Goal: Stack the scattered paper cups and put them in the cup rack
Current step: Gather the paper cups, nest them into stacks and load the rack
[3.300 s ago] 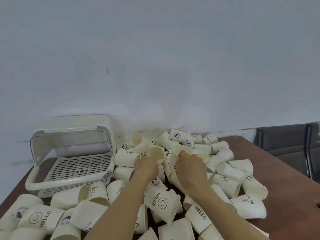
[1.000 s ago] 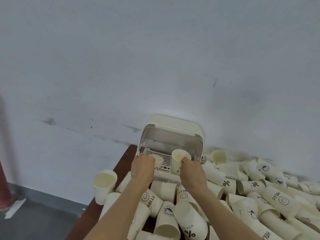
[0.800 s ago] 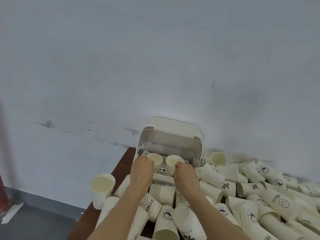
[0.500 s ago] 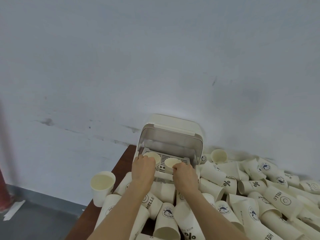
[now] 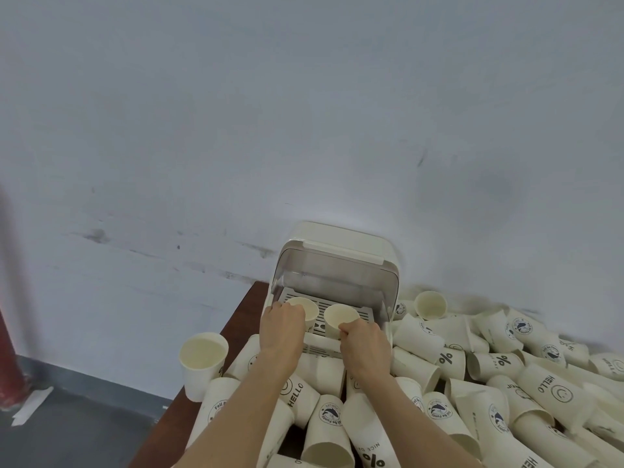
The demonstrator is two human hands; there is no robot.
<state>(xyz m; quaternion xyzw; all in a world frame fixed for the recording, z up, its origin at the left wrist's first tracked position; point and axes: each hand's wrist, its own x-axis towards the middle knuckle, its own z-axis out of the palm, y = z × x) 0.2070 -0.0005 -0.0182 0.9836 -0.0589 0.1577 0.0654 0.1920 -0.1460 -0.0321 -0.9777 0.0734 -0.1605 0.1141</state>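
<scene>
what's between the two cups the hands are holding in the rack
Nothing but bare slatted rack floor separates the left cup and right cup, in the head view.

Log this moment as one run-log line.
left hand: holds cup | right hand: holds second cup | both in cup rack

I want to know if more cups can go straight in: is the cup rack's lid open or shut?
Open. The cup rack's clear lid is swung up, baring the slatted tray where both hands hold upright cups.
</scene>
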